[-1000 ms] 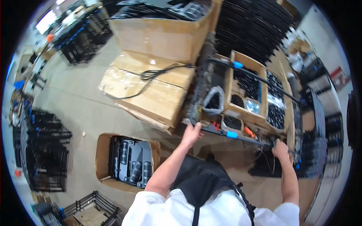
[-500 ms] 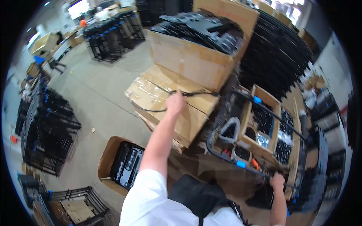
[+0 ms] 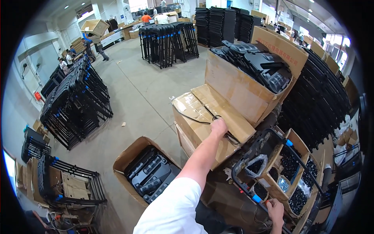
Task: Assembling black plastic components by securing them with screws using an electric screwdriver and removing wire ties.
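- Head view, grip first: the left hand [image 3: 219, 127] was stretched out over a closed cardboard box [image 3: 202, 117] and looked curled shut on a loop of black cable [image 3: 194, 119]. The fingers were on the far side of the hand, so how tight the grip was I honestly couldn't tell.
- The right hand [image 3: 276, 210] was down at the lower edge, wrapped around the black frame tube [image 3: 249, 191] of a cart, just beside a blue connector [image 3: 256, 198]. Looked like a closed, steady hold.
- Where the cable was: it lay across the taped top of that box, trailing off toward the box's left corner, with another bit running under the hand toward the cart side.
- Around it: a bigger open carton [image 3: 249, 85] full of black plastic parts [image 3: 261, 66] sat right behind the box. The cart held small open boxes [image 3: 292, 163] of dark hardware. On the floor [image 3: 128, 89] near the person's left was another open carton [image 3: 150, 173] with black moulded parts.
- Further off there were racks of black folded frames [image 3: 74, 105], and other people were working at the back of the hall.
- What could go wrong, just my guess: the cable looked loosely snaked, so a pull might snag it on the box's flap edge or on the cart. It was also a long lean with only one hand braced on the cart, so the cart could shift.
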### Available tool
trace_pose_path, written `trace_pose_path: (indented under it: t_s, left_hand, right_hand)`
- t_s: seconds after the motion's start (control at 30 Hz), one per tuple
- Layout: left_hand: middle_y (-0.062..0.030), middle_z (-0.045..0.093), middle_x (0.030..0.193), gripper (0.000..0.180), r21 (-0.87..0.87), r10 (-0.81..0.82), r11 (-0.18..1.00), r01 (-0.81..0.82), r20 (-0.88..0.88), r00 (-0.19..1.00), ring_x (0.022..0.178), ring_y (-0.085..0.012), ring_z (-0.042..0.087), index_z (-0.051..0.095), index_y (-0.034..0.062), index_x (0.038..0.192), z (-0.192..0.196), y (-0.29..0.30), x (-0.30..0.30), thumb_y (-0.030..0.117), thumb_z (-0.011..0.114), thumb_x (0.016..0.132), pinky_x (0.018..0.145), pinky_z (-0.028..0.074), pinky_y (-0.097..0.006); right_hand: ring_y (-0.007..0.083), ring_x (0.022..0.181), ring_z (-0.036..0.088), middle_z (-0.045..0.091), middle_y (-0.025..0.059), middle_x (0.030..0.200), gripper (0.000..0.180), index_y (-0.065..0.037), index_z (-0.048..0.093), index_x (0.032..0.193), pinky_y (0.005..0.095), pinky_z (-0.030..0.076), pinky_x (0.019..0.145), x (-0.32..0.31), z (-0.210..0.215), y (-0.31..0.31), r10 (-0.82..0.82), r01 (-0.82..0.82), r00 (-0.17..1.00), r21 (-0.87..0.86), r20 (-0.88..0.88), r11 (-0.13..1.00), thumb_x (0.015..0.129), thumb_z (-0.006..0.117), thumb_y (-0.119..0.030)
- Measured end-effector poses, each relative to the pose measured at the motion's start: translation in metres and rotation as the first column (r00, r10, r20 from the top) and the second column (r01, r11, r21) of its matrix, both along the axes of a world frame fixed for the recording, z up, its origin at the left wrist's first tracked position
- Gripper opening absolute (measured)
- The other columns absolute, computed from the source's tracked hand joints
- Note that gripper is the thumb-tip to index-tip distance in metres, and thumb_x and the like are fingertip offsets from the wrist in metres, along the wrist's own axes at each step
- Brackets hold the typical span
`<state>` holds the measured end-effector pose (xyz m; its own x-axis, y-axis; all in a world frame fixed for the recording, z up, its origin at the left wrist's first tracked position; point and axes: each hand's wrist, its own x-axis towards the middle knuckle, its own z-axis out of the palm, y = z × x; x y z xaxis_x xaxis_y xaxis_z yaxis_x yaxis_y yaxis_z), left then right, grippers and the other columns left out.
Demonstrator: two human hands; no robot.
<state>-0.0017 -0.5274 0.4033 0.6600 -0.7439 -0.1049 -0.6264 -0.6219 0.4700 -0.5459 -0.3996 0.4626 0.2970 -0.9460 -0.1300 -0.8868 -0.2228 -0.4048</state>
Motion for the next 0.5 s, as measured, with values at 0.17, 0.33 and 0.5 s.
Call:
trace_pose_path:
  t_s: [0.17, 0.33, 0.5]
  left_hand:
    - [-0.0272, 0.068, 0.098, 0.019, -0.582, 0.026, 0.812, -0.044, -0.038, 0.999, 0.093, -0.0446, 0.069, 0.051, 0.0039, 0.116, -0.001, 0.055, -0.009, 0.010, 0.053, 0.098, 0.076, 0.053, -0.053]
    - [-0.0177, 0.059, 0.081, 0.012, -0.728, -0.334, 0.680, 0.088, -0.200, 0.921, 0.076, -0.0327, 0.066, 0.047, 0.0026, 0.110, 0.072, 0.161, -0.118, 0.014, 0.048, 0.108, 0.070, 0.052, -0.045]
    - [-0.0103, 0.057, 0.082, 0.018, -0.680, -0.506, 0.702, 0.214, -0.264, 0.822, 0.072, -0.0220, 0.060, 0.043, 0.0024, 0.118, 0.110, 0.259, -0.206, 0.008, 0.055, 0.105, 0.068, 0.051, -0.039]
  right_hand:
    - [0.0275, 0.080, 0.075, 0.076, 0.0175, 0.086, 0.028, -0.001, 0.076, 0.103, 0.0383, 0.057, 0.076, -0.004, 0.022, 0.002, 0.011, -0.026, 0.980, 0.076, 0.199, 0.997, 0.091, 0.067, -0.025]
    - [0.0128, 0.074, 0.068, 0.076, 0.0082, 0.088, 0.036, 0.001, 0.076, 0.107, 0.0309, 0.054, 0.069, -0.001, 0.029, -0.023, -0.151, -0.066, 0.828, 0.360, 0.541, 0.930, 0.099, 0.062, -0.030]
    - [0.0210, 0.095, 0.074, 0.076, 0.0138, 0.117, 0.072, 0.000, 0.059, 0.139, 0.0327, 0.055, 0.077, 0.106, 0.025, -0.049, -0.397, -0.522, 0.554, 0.677, 0.732, 0.519, 0.109, 0.037, -0.061]
